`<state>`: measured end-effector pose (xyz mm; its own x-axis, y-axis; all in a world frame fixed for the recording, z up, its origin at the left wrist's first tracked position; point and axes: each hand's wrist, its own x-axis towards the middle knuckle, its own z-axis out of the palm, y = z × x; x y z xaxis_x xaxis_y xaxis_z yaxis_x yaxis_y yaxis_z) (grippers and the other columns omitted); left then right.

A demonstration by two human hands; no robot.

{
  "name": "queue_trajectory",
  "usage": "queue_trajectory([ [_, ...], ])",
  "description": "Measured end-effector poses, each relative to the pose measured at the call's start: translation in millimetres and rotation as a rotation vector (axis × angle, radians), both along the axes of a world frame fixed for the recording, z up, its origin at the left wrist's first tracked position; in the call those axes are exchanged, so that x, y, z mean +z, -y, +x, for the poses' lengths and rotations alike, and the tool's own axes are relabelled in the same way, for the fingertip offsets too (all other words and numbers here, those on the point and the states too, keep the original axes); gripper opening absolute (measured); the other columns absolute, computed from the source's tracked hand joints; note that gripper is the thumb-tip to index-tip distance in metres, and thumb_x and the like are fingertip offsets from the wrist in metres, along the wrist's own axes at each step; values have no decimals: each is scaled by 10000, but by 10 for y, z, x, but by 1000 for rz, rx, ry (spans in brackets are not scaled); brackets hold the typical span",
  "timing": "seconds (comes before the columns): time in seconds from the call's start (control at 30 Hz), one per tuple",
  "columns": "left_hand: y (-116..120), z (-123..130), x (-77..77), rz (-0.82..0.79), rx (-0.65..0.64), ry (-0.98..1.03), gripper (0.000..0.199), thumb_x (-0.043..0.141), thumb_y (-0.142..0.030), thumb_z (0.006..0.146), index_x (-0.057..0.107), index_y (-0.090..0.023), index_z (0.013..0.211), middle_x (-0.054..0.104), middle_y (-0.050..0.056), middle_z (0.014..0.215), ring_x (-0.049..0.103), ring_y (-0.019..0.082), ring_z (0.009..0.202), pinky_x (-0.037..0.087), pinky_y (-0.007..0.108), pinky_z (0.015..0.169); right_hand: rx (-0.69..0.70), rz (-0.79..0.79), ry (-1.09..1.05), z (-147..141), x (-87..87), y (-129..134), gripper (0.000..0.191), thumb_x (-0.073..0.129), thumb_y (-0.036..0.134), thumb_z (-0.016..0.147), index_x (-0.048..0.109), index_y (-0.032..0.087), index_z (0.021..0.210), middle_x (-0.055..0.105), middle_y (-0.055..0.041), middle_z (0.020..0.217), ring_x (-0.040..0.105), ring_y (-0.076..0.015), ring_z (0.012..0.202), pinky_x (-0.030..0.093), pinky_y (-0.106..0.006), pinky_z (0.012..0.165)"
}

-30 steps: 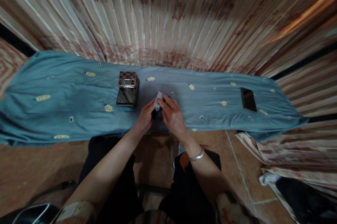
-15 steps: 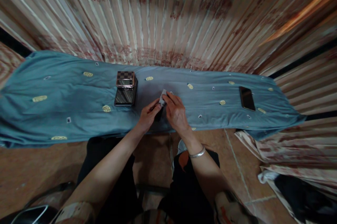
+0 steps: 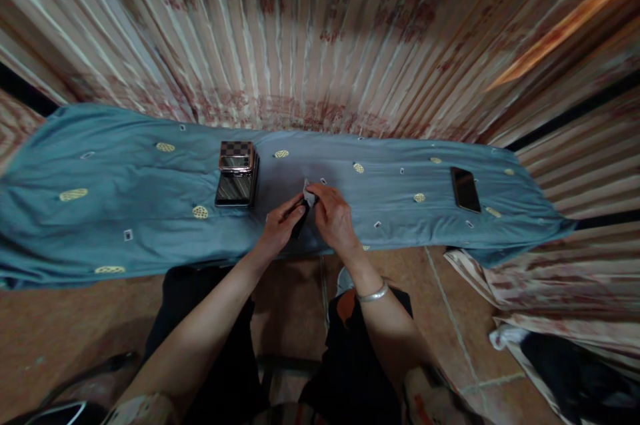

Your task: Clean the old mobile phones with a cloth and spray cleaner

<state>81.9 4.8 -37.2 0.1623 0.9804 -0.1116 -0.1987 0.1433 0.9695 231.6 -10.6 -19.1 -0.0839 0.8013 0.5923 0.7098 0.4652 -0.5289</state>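
Holding a slim black object (image 3: 300,222) in the left hand (image 3: 278,225), just to the right of the glossy dark case (image 3: 234,190) and a little nearer the body, with thumb and fingers closed on it. Too small and too covered to name more exactly. Pinching a crumpled grey cloth (image 3: 309,195) between the fingers of the right hand (image 3: 334,213), farther to the right of the case, up against the far end of the black object. Cannot tell whether resting on the table or held above it.

Can see a checkered piece (image 3: 236,150) with a shiny edge on the far part of the case; cannot tell whether loose or attached. Can also see a flat black phone (image 3: 466,190) well to the right of the case, past both hands.

Working over a long table (image 3: 390,193) spread with blue-green fabric, printed with yellow pineapple shapes on either side of the case. Wearing a silver bangle (image 3: 374,294) on the right wrist, to the lower right of the case. Facing a pleated, reddish-patterned curtain (image 3: 300,45) behind the case, with brown floor tiles (image 3: 430,318) nearer than it, below the table edge.
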Motion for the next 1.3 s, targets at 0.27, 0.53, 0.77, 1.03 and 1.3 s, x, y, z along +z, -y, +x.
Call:
queue_trajectory([
  [0.27, 93, -48, 181, -141, -49, 122, 591, 877, -537, 629, 808, -197, 1108, 804, 91, 1104, 664, 322, 1221, 467, 425, 1100, -50, -163, -83, 90, -110, -59, 402, 451, 66, 884, 705, 198, 1165, 773, -100, 1110, 705, -228, 1053, 558, -378, 993],
  [0.53, 61, -19, 267, -336, -11, 347, 314, 788, -367, 788, 786, -172, 1035, 799, 75, 985, 718, 261, 1055, 561, 343, 920, -63, -244, -129, 39, -132, -103, 458, 436, 71, 891, 701, 187, 1246, 775, -97, 1167, 727, -224, 1090, 571, -363, 995],
  [0.77, 5, 4, 215, -496, 118, 487, 210, 582, -289, 944, 749, -163, 962, 781, 70, 926, 733, 213, 976, 565, 292, 879, -66, -133, 53, -137, -98, -3, 525, 422, 74, 923, 593, 141, 1415, 694, -168, 1323, 646, -261, 1219, 534, -472, 1094],
  [1.03, -78, -35, 183, -467, 153, 507, 221, 588, -337, 940, 737, -175, 924, 789, 64, 881, 738, 198, 897, 567, 308, 890, -48, -112, 116, -251, -68, 116, 459, 423, 75, 941, 660, 117, 1332, 697, -188, 1311, 667, -270, 1195, 545, -467, 1081],
  [1.3, -137, -109, 284, -592, 272, 532, 261, 502, -279, 980, 703, -128, 907, 756, 46, 791, 693, 135, 691, 560, 240, 730, 60, -143, 22, -309, -7, 264, 417, 468, 77, 939, 690, 176, 1279, 730, -149, 1270, 702, -230, 1178, 565, -412, 1061],
])
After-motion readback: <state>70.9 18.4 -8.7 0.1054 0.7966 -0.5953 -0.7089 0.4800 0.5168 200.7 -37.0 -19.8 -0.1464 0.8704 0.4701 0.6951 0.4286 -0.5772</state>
